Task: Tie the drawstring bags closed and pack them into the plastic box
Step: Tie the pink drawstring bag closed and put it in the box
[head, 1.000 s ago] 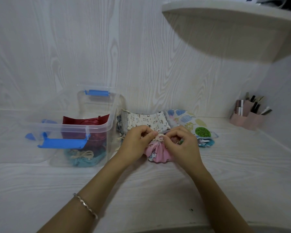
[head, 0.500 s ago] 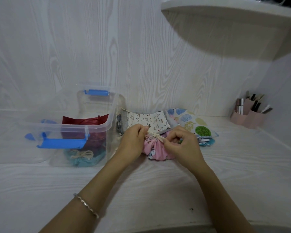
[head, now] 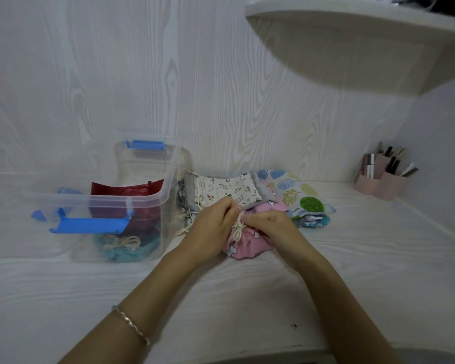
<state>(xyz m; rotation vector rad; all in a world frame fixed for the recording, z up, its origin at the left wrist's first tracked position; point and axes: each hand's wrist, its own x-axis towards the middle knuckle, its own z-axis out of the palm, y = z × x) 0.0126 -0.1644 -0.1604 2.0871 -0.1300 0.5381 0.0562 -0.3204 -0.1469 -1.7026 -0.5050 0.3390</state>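
A pink drawstring bag (head: 243, 245) lies gathered on the white table in the middle. My left hand (head: 212, 227) and my right hand (head: 275, 225) sit on its top, each pinching the cream drawstring (head: 237, 229), which hangs down between them. Left of the bag stands the clear plastic box (head: 132, 203) with blue latches. Inside it lie a teal bag (head: 124, 249) with a tied cord and a dark red bag (head: 126, 190). Behind my hands lie a cream cat-print bag (head: 226, 190) and a white leaf-print bag (head: 297, 193).
The box's clear lid (head: 21, 222) lies left of the box. A pink organiser (head: 381, 179) with pens and tubes stands at the back right corner. A white shelf (head: 365, 40) overhangs the upper right. The table's front edge (head: 273, 357) runs below my forearms.
My hands have closed together over the bag's neck after pulling the cord apart. A loose length of the drawstring now hangs down the front of the pink bag.
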